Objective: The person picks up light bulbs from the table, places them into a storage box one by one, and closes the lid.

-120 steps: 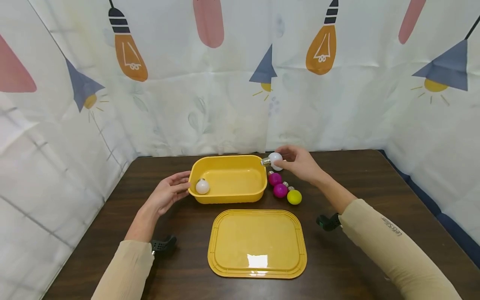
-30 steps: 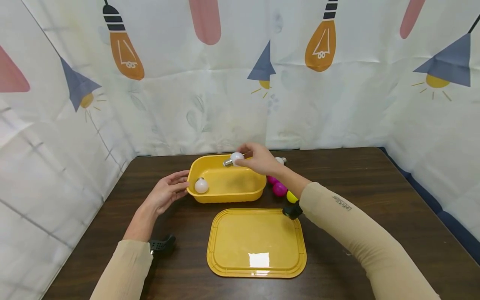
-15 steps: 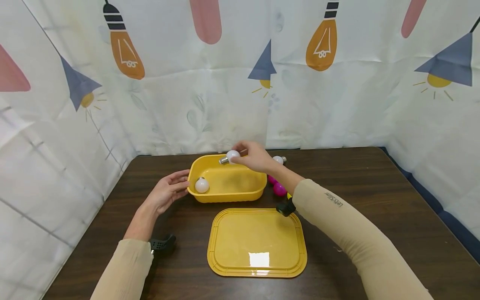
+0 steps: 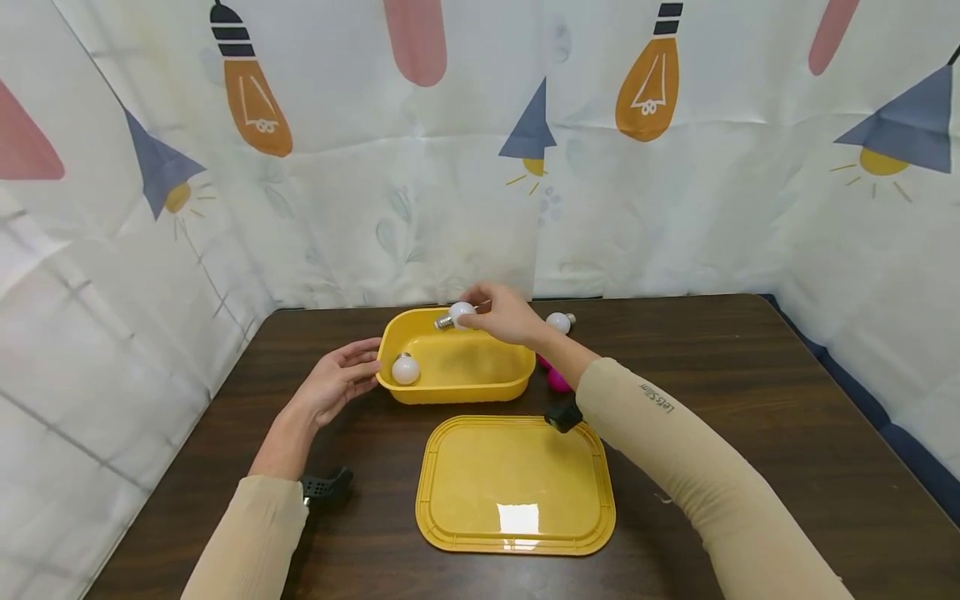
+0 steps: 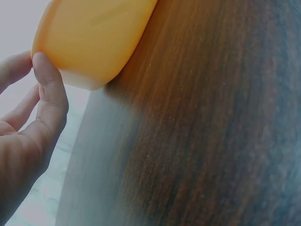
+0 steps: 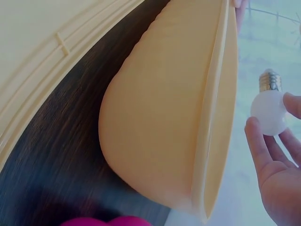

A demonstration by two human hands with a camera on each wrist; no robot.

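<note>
A white light bulb [image 4: 462, 313] with a silver screw base is pinched between the thumb and fingers of my right hand [image 4: 504, 317]. It hangs over the back of a yellow rectangular container [image 4: 480, 393]; in the right wrist view the bulb [image 6: 269, 110] has its screw base up. Inside the container, at its left end, lies a second white bulb [image 4: 406, 370]. My left hand [image 4: 333, 383] touches the container's left end, thumb and fingers extended; the left wrist view shows the fingertips right at the container's rim [image 5: 36, 33].
Right of the container lie another white bulb [image 4: 558, 322] and magenta bulbs [image 4: 557, 381], partly hidden by my right forearm. A flat yellow lid [image 4: 515, 483] lies in front on the dark wooden table [image 4: 697, 358]. A patterned curtain [image 4: 465, 208] hangs behind.
My right hand has carried the white bulb left, from beside the container to over it, drifting only slightly lately. My forearm now covers the yellow-green bulb. The left hand has stayed in place.
</note>
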